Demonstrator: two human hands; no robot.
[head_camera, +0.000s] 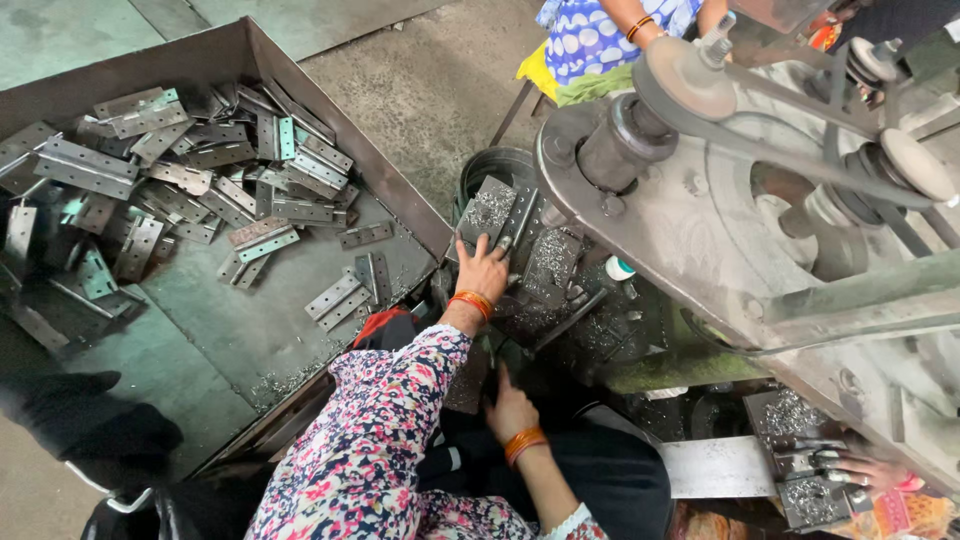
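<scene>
My left hand (483, 270), with orange bangles at the wrist, reaches forward and lies on a grey hinge plate (492, 212) dusted with metal shavings. Its fingers curl over the plate's edge. The plate rests on the dark machine bed (590, 330) beneath the machine head. My right hand (510, 405) is lower and nearer to me, thumb pointing up, against a dark metal piece (466, 385). Its fingers are tucked out of sight. Both my arms wear floral sleeves.
A large metal tray (250, 330) at left holds several loose hinge plates (200, 170). A belt-driven machine (760, 200) with pulleys fills the right. A black bucket (500, 165) stands behind the bed. Another person's hand (870, 470) rests on a fixture at bottom right; a person in blue-dotted cloth (600, 35) sits at top.
</scene>
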